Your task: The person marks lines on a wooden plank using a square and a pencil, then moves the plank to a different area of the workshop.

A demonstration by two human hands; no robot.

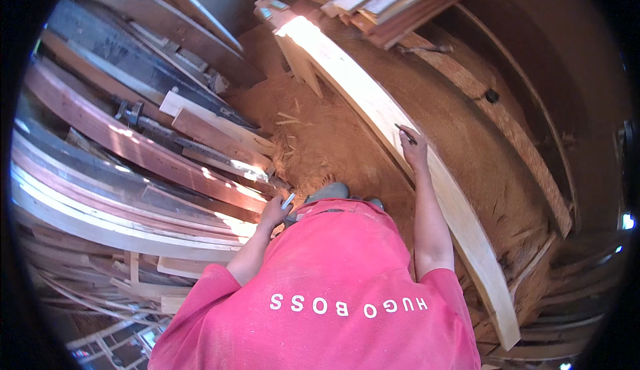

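In my right hand (415, 149) is a dark, slim pen-like marker (405, 134), its tip close to the top face of a long pale wooden board (373, 97). The board runs from the far middle to the near right, and its far part glares in bright light. Down at my left side, my left hand (275, 213) is closed on a small white stick-like object (288, 201), whose exact kind I cannot make out. That hand hangs beside the ends of stacked planks (167, 170).
Long planks and a metal bar clamp (133, 113) fill the left side. Reddish boards are stacked (400, 3) at the far right. Beyond the pale board lies a speckled beam (507, 117). Sawdust and wood slivers (288, 120) cover the floor near my shoes (328, 192).
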